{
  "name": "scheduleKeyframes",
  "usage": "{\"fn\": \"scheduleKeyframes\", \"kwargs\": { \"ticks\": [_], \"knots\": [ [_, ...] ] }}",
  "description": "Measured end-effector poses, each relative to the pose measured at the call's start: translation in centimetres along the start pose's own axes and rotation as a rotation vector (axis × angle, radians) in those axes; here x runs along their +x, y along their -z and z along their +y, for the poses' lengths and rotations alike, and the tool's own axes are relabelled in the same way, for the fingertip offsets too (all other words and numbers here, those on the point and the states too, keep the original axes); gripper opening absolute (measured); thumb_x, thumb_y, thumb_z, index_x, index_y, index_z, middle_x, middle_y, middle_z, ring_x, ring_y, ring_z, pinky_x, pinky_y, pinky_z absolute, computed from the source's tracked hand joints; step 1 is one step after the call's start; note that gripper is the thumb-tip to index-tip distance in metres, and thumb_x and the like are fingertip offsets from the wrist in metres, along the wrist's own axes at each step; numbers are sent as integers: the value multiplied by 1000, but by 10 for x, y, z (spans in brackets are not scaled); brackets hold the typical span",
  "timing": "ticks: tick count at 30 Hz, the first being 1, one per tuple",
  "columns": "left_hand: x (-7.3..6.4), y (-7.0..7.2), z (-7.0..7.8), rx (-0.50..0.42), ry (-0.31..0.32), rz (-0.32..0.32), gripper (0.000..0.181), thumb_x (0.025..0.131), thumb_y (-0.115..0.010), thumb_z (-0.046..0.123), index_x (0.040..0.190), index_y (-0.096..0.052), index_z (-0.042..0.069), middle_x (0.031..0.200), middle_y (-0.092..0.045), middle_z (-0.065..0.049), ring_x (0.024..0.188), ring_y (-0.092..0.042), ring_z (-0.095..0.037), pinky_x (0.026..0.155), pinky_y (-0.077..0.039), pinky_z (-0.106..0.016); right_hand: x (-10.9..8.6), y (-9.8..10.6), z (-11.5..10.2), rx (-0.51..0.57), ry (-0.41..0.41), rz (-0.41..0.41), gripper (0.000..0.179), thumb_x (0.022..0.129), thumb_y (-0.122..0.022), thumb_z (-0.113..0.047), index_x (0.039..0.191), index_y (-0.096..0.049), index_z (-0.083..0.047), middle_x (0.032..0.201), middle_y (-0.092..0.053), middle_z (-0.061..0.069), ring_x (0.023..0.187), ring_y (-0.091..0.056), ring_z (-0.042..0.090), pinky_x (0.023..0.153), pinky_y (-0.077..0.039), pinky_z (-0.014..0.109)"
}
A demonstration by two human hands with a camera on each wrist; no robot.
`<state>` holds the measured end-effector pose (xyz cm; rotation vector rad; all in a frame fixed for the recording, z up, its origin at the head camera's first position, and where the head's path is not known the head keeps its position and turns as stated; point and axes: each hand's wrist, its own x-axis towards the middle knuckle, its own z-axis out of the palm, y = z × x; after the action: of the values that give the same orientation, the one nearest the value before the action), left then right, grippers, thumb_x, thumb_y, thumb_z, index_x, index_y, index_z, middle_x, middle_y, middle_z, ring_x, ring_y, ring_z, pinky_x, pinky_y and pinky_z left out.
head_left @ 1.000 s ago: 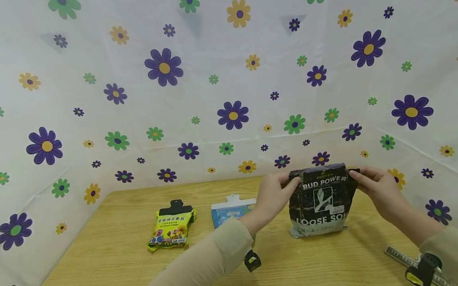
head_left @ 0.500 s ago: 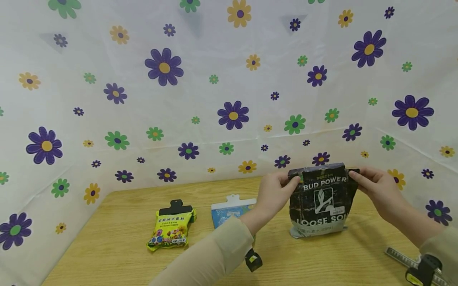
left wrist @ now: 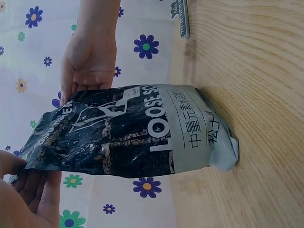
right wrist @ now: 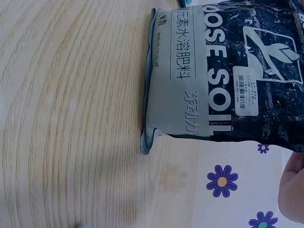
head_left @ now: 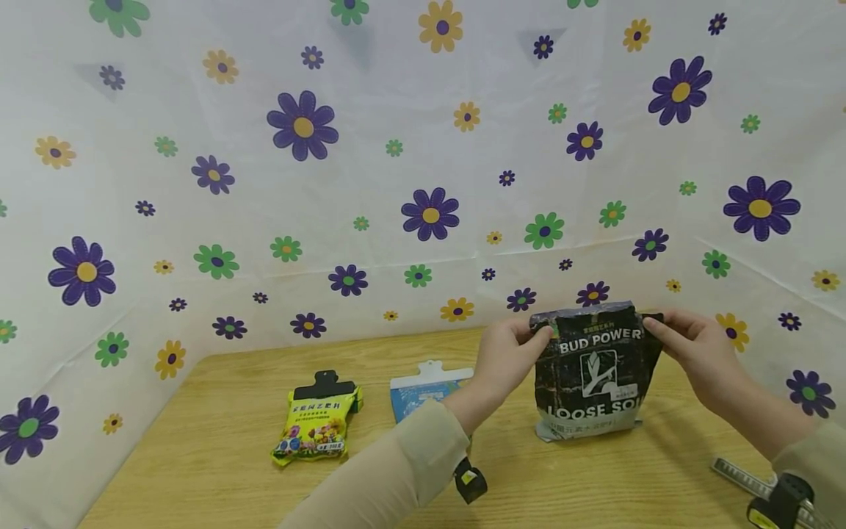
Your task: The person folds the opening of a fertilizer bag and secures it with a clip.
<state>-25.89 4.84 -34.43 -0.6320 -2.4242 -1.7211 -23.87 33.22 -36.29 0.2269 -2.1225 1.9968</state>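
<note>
A black and grey bag of loose soil fertilizer [head_left: 588,375] stands upright on the table, its printed front toward me. My left hand [head_left: 505,360] pinches its upper left corner, thumb in front and fingers behind. At the upper right corner my right hand [head_left: 700,353] pinches the bag with the thumb in front. Along the top, a narrow strip of the bag bends over between the hands. The left wrist view shows the bag [left wrist: 128,133] held at both top corners by my left hand [left wrist: 31,190] and right hand [left wrist: 90,61].
A yellow fertilizer packet [head_left: 313,426] with a black clip [head_left: 324,385] lies at the left. Beside it is a blue packet [head_left: 423,397] with a white clip [head_left: 431,372], partly behind my left arm. A grey clip [head_left: 740,474] lies at the right front. A flowered cloth hangs behind.
The bag's top edge has turned slightly, showing more of the strip along it. Both hands keep their grip and have barely moved.
</note>
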Motion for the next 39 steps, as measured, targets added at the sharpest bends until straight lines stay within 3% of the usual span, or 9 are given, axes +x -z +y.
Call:
{"fn": "scheduleKeyframes", "kwargs": {
  "ticks": [6, 10, 19, 24, 28, 30, 33, 37, 39],
  "knots": [
    [1, -2, 0, -51, 39, 6, 56, 104, -69, 20, 58, -37, 18, 54, -35, 7, 53, -34, -9, 51, -29, -20, -1, -2, 0, 23, 4, 16, 25, 109, -61, -12, 90, -75, -21, 90, -70, -19, 86, -65, -4, 80, -54, 3],
    [3, -3, 0, -75, 67, 7, 49, 103, -69, 20, 60, -45, 15, 58, -41, 7, 58, -38, -8, 52, -32, -19, -1, -3, 0, 71, 12, 18, 26, 109, -61, -9, 90, -75, -19, 90, -70, -17, 84, -65, -2, 78, -56, 7],
    [6, -6, -4, -183, 158, 25, 34, 102, -70, 18, 72, -67, 3, 80, -61, 5, 71, -51, -6, 62, -52, -17, 0, -3, 1, 149, 20, -32, 26, 109, -58, -7, 94, -77, -18, 93, -73, -13, 84, -67, 0, 76, -59, 12],
    [7, -6, -5, -235, 202, 37, 25, 101, -72, 16, 91, -79, -5, 95, -71, -3, 77, -59, -5, 72, -63, -21, 0, -4, 1, 118, 30, -61, 28, 110, -57, -10, 108, -79, -27, 105, -74, -18, 94, -70, -3, 81, -60, 10],
    [7, -7, -5, -242, 212, 43, 18, 100, -73, 13, 97, -78, -4, 86, -74, -4, 71, -63, -3, 74, -65, -23, 1, -4, 1, 123, 24, -72, 30, 111, -55, -9, 111, -78, -29, 108, -73, -20, 98, -70, -5, 83, -59, 9],
    [8, -7, -5, -240, 217, 44, 20, 100, -73, 12, 88, -71, -3, 75, -66, 1, 66, -59, -2, 70, -62, -21, 2, -4, 2, 139, 21, -78, 32, 111, -54, -8, 111, -78, -29, 109, -73, -19, 99, -70, -5, 83, -59, 9],
    [7, -6, -6, -231, 213, 52, 11, 100, -73, 12, 104, -72, 2, 66, -57, 6, 60, -54, -2, 69, -60, -20, 2, -4, 2, 162, 15, -88, 32, 111, -54, -7, 112, -78, -27, 110, -73, -19, 100, -70, -4, 85, -59, 9],
    [7, -6, -6, -249, 203, 62, 41, 101, -71, 12, 141, -60, 12, 76, -73, -4, 61, -61, -6, 70, -59, -21, 2, -4, 2, 119, 34, -92, 29, 112, -55, -9, 121, -74, -28, 118, -66, -22, 105, -66, -7, 87, -56, 6],
    [7, -6, -6, -266, 194, 57, 38, 103, -68, 11, 139, -56, 15, 78, -73, -5, 60, -59, -8, 62, -52, -21, 1, -3, 3, 121, 61, -98, 28, 111, -54, -8, 122, -74, -25, 119, -66, -20, 106, -65, -7, 88, -56, 6]
  ]
}}
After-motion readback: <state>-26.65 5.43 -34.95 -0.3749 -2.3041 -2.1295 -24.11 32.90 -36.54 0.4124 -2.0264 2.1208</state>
